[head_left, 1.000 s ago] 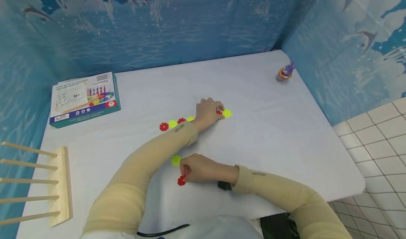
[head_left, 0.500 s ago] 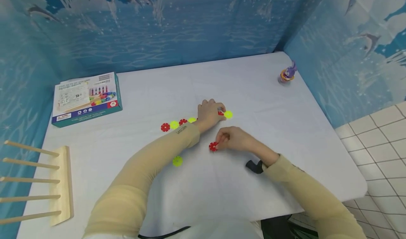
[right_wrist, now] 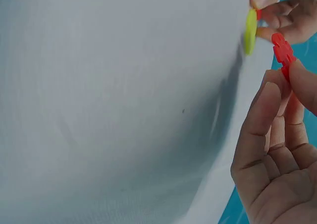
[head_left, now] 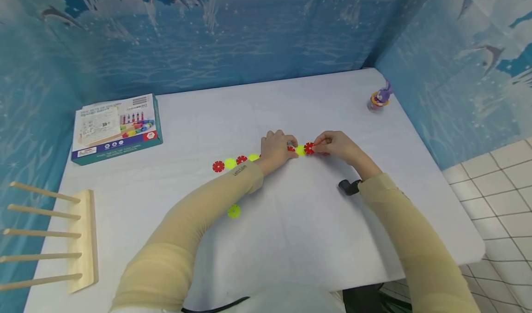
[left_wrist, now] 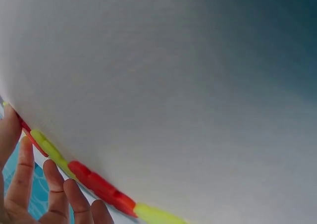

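Observation:
A row of red and yellow notched snowflake discs lies across the table, a red disc (head_left: 218, 166) at its left end and a yellow disc (head_left: 300, 150) at its right. My left hand (head_left: 276, 149) pinches a red disc (head_left: 291, 149) just left of that yellow one; its forearm and hand cover part of the row. Between thumb and fingers, my right hand (head_left: 337, 146) pinches another red disc (head_left: 309, 148), which overlaps the yellow disc's right side in the head view. In the right wrist view this red disc (right_wrist: 283, 50) stands slightly apart from the yellow disc (right_wrist: 251, 31).
A single yellow disc (head_left: 234, 211) lies nearer the body. Far left are a toy box (head_left: 116, 127) and a wooden rack (head_left: 83, 241) with several pegs. A purple toy figure (head_left: 380, 96) stands at the back right. The wrist camera (head_left: 349, 187) hangs under the right wrist.
My right hand has carried the red disc from beside the loose yellow disc, up and right, to the row's right end. My left hand has stayed in place on the row.

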A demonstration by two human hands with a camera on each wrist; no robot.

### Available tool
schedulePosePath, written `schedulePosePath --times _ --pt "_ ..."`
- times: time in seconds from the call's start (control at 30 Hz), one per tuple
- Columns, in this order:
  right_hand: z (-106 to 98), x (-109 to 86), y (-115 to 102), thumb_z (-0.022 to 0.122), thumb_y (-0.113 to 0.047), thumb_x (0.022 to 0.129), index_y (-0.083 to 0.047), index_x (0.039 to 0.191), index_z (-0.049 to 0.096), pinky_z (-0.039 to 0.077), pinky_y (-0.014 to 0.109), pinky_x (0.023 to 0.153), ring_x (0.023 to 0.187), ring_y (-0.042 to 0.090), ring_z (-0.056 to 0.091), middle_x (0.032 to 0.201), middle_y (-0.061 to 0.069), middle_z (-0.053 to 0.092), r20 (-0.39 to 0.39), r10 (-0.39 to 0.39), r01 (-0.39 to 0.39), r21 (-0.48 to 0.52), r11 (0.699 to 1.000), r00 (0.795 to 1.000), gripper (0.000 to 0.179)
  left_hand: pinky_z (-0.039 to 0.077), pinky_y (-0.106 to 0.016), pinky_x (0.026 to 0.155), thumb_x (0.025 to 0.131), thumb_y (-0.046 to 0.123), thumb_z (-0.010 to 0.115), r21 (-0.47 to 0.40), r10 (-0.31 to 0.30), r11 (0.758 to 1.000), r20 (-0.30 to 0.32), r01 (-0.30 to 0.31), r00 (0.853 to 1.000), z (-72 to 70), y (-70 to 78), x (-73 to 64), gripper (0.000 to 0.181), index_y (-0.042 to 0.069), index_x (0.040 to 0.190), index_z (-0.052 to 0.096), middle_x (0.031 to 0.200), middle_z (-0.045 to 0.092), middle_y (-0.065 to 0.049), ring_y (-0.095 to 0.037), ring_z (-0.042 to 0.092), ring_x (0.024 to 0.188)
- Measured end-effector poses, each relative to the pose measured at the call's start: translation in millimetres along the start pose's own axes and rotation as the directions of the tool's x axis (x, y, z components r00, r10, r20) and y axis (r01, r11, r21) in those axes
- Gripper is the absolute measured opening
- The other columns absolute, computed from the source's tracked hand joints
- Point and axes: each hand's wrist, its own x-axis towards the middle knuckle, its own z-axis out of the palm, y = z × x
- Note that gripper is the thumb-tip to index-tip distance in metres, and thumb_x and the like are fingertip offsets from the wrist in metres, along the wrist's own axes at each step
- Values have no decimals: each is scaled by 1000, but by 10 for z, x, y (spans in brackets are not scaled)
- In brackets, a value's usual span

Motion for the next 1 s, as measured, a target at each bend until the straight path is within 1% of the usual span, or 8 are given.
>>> schedulePosePath --times 0.17,0.37,0.53,0.7,0.87,1.0 --pt "-70 94 30 65 -20 94 -2 113 60 46 27 76 82 16 56 89 0 62 -5 27 -27 -25 999 1000 26 38 -34 84 87 39 75 -9 -4 1000 3 5 1000 -14 12 3 28 31 113 69 106 56 1 -21 46 101" --pt "-79 160 48 66 -22 94 -3 111 62 45 26 74 82 16 55 91 1 63 -9 34 -34 -69 997 999 26 38 -34 85 87 38 74 -15 -7 1000 9 8 1000 -40 26 -9 28 30 113 69 106 56 1 -21 46 103" --pt "-73 183 25 66 -21 93 -3 109 63 44 26 71 79 14 54 88 1 61 -30 30 -34 -122 992 999 24 38 -34 84 86 38 75 -10 -14 1000 6 15 1000 -60 37 -15 27 31 112 69 106 56 1 -21 46 102" --pt "-53 199 1 66 -22 93 -4 107 63 44 26 70 80 15 55 89 3 62 -45 39 -46 -175 984 998 24 37 -33 83 86 39 75 -6 -19 1000 4 19 1000 -71 39 -20 28 31 111 69 107 56 2 -20 46 101" --pt "-46 201 -14 66 -22 93 -4 107 64 44 26 70 81 17 55 91 5 62 -55 41 -51 -196 979 998 23 37 -33 84 86 39 75 -14 -20 1000 4 20 1000 -76 37 -17 28 30 112 69 107 56 2 -20 46 102" --pt "-42 199 -24 66 -23 92 -4 108 64 42 28 71 82 17 53 91 5 62 -59 58 -69 -201 977 997 24 38 -34 85 86 39 76 -19 -17 1000 5 18 1000 -78 35 -16 27 30 111 69 107 56 2 -20 46 102"
